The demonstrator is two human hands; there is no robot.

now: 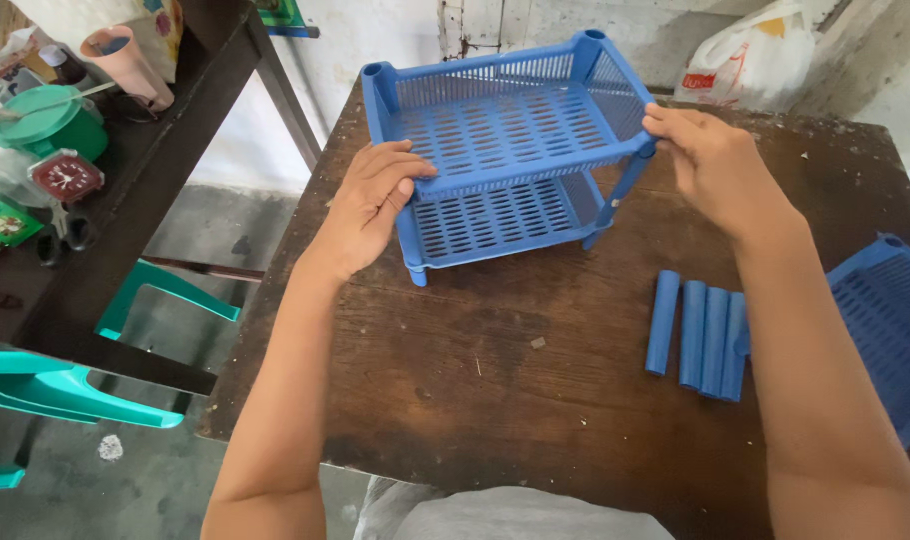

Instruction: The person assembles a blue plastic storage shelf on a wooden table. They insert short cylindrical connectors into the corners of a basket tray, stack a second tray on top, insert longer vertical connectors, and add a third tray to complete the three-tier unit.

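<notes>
A blue two-tier rack (505,150) is being held at upper centre of the frame on the dark tabletop (475,390): its upper tray's front-left rim is being gripped by the left hand (370,205), its right corner pinched by the right hand (710,160). Four blue tubes (697,335) are lying at right.

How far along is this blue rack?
Two blue trays already stand stacked on posts. The left hand and right hand grip the upper tray's front corners. Four loose tubes and another tray still lie unused on the table.
</notes>
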